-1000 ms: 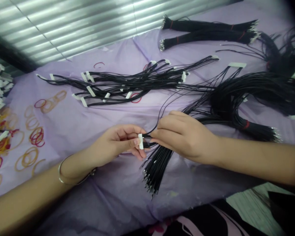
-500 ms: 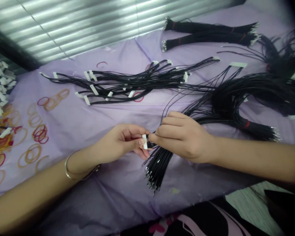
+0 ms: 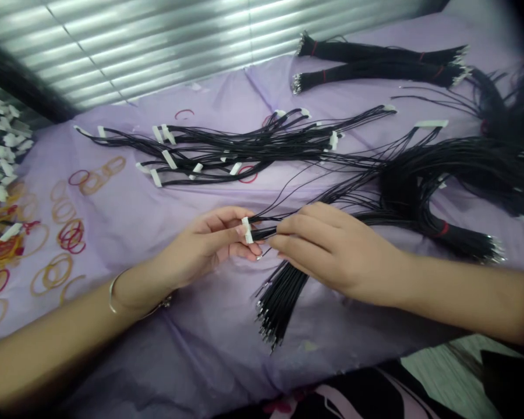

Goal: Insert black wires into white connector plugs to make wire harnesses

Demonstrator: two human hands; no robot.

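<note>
Pinching a white connector, left fingers sit farther from right fingers clamped on black wires.

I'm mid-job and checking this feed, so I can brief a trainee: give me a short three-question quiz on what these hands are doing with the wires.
1. What does the left hand pinch? A) a white connector B) a red rubber band C) a pair of scissors
2. True or false: a metal bangle circles the left wrist.
3. Fill in the blank: the thick black wire bundle beside the right hand is tied with a ___ band.

Key: 1) A; 2) true; 3) red.
</note>
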